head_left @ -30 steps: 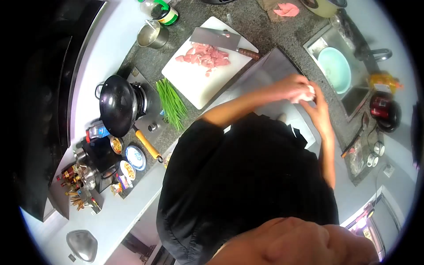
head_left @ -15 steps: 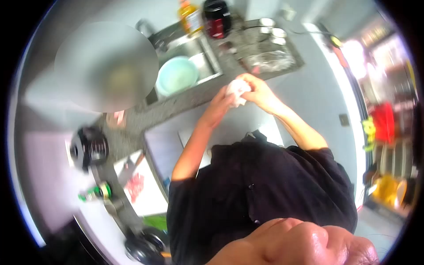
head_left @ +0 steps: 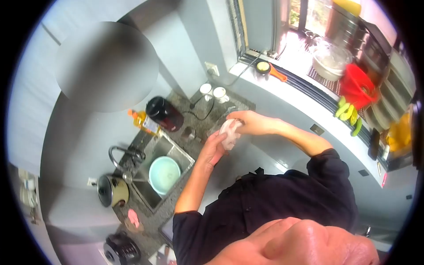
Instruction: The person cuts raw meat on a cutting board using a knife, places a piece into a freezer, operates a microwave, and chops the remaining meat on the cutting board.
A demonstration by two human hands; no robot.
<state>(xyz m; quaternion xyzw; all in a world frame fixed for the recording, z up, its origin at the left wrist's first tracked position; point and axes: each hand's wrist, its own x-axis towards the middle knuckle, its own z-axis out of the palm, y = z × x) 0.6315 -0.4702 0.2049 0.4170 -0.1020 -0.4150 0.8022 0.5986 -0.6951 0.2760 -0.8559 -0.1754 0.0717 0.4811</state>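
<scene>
My left hand and my right hand are close together in front of my chest, near the counter's edge. Between them they hold a crumpled white tissue-like wad. The left fingers close on its lower left side, while the right fingers grip its upper right. Whether anything is wrapped inside is hidden. Behind the hands, the grey stone counter carries a clear plastic wrapper, partly covered by them.
Left of my hands is a sink with a pale green basin. A yellow bottle, black kettle and pot stand along the counter. On the right sill are a red basket and bananas.
My view has swung right, bringing the window sill in and most of the cutting board out. My hands still hold the white wad, which now shows more of its surface.
</scene>
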